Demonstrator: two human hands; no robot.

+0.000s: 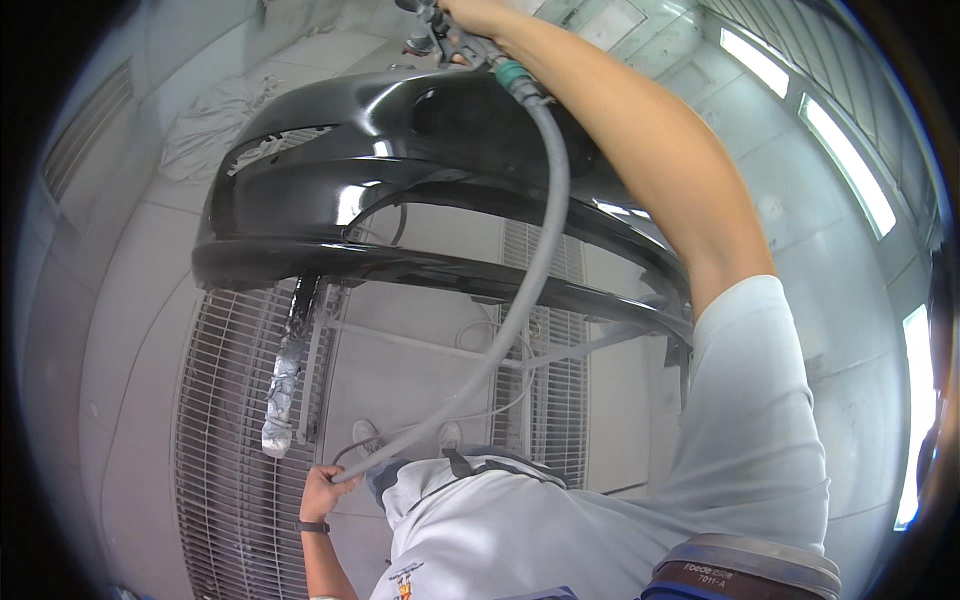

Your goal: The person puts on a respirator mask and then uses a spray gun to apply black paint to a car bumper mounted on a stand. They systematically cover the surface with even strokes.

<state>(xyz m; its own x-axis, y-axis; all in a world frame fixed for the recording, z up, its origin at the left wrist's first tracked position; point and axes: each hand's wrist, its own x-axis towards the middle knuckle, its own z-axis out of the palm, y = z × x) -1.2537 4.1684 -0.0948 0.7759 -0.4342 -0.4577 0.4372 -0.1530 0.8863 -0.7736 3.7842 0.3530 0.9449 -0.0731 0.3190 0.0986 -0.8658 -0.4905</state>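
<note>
A glossy black car bumper [300, 185] stretches across the view in front of me, raised above the floor on a stand. My right arm reaches far forward over it. At the top edge, my right hand [478, 18] is wrapped around a spray gun [440, 38], partly cut off by the frame. A green coupling [512, 75] joins the gun to a thick grey hose [540, 260], which hangs across the bumper toward me. Low at the left, my left hand [325, 490] is closed around the hose, keeping it beside my body and apart from the bumper.
Slatted metal floor grates [225, 370] run beneath the bumper. A stand leg [283, 390] with a silvery wrapped end juts toward me. Thinner hose [500, 400] trails over the floor. Crumpled whitish sheeting [215, 130] lies far left. Lit panels [848, 165] line the right wall.
</note>
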